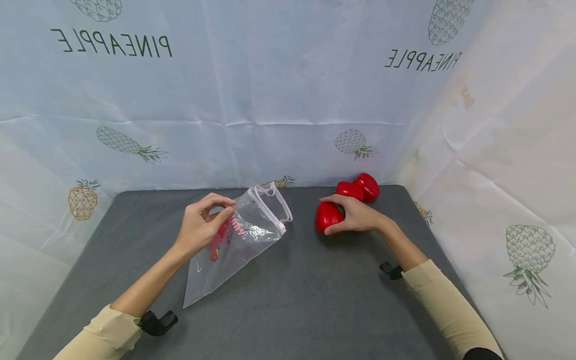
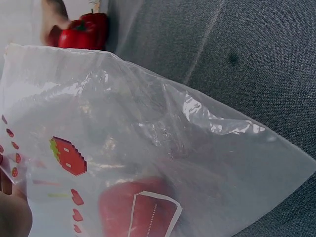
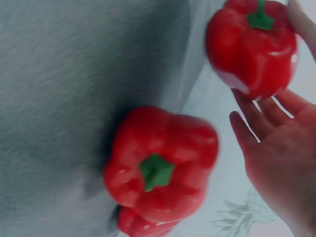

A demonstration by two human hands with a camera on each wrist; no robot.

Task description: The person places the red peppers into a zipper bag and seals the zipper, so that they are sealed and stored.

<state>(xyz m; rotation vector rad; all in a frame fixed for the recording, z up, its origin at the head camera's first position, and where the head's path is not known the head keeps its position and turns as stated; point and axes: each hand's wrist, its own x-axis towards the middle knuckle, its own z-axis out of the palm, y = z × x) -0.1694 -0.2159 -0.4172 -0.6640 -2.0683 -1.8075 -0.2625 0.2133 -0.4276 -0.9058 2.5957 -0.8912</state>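
My left hand [image 1: 200, 222] pinches the upper edge of a clear plastic drawstring bag [image 1: 252, 237] with red printing. A blurred red shape [image 2: 116, 207] shows through the film low in the bag in the left wrist view. To the right, my right hand [image 1: 360, 215] grips a red bell pepper [image 1: 327, 218], thumb on one side and fingers on the other. Its green stem [image 3: 260, 20] shows in the right wrist view. Just behind that hand are two more red bell peppers, a nearer one [image 1: 348, 189] and a farther one [image 1: 369, 186].
A dark grey table [image 1: 288, 310] lies under everything. Pale cloth with pineapple prints [image 1: 288, 90] hangs behind it and along both sides. The bag's white drawstring [image 1: 282, 202] loops out at its mouth, facing the peppers.
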